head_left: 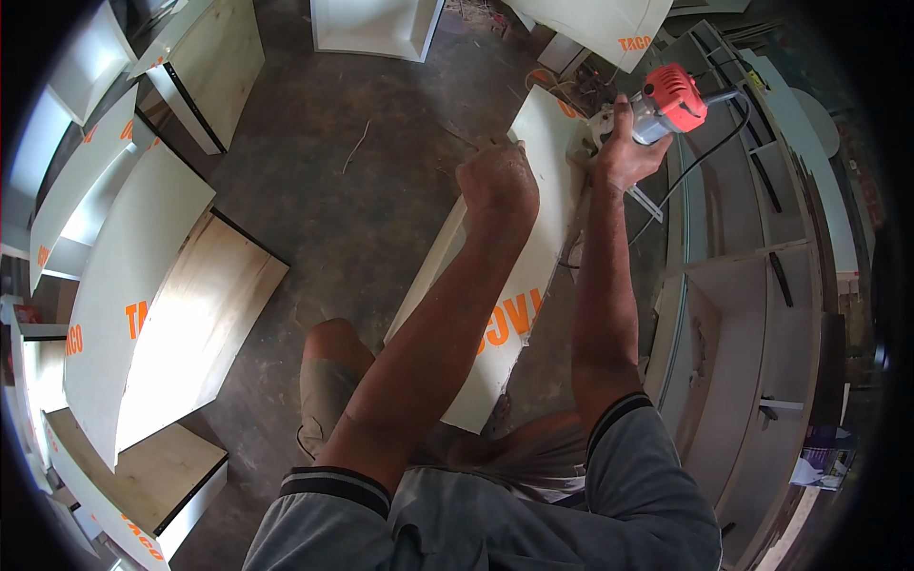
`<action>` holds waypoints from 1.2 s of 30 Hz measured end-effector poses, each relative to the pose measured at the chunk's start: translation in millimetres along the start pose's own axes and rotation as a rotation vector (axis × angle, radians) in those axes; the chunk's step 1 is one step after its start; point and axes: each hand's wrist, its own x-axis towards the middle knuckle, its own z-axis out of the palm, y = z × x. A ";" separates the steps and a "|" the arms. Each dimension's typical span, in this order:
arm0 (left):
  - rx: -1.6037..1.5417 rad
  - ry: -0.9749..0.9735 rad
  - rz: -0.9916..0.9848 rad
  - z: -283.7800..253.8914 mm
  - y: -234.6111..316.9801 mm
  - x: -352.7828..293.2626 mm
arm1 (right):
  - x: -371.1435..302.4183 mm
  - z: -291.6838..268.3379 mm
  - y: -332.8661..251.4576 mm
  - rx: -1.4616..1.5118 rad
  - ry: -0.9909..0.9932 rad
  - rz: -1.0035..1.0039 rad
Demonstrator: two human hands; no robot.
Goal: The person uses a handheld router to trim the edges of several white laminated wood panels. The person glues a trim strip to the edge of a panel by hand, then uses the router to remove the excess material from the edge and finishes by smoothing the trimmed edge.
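A long white board piece [546,224] with orange print stretches away from my knees, a narrower board running along its left side. My left hand [498,179] is closed over its left edge near the far end, fingers curled and partly hidden. In my right hand [631,157] is a trim router [673,100] with a red top and a clear-grey body, wrapped by the fingers. The router is tilted over the right edge at the board's far end; its base is partly hidden, and I cannot tell whether the bit touches the board.
A black power cord [721,138] trails from the router down the right side. White cabinet boxes [152,228] stand on the left, and another white box [374,29] sits at the far side. A large shelved cabinet frame [733,285] lies on the right. The dark floor [324,219] has scraps.
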 end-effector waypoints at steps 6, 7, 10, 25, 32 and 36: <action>0.009 -0.037 -0.028 -3.4 2.1 2.9 | 11.4 12.5 17.2 -0.019 0.023 -0.029; 0.009 -0.037 -0.033 -2.8 1.5 4.0 | 13.1 14.7 19.8 -0.027 0.032 -0.035; 0.007 -0.061 -0.047 -1.2 1.4 6.8 | 17.2 19.7 28.0 -0.023 0.034 -0.025; 0.066 -0.055 -0.041 3.0 5.7 10.5 | 36.1 38.3 51.3 -0.080 0.059 -0.007; 0.063 -0.041 -0.042 7.2 5.0 13.5 | 41.0 43.2 56.9 -0.067 0.043 0.011; 0.067 -0.048 -0.018 8.2 4.9 12.3 | 45.0 44.9 61.1 -0.108 0.062 -0.004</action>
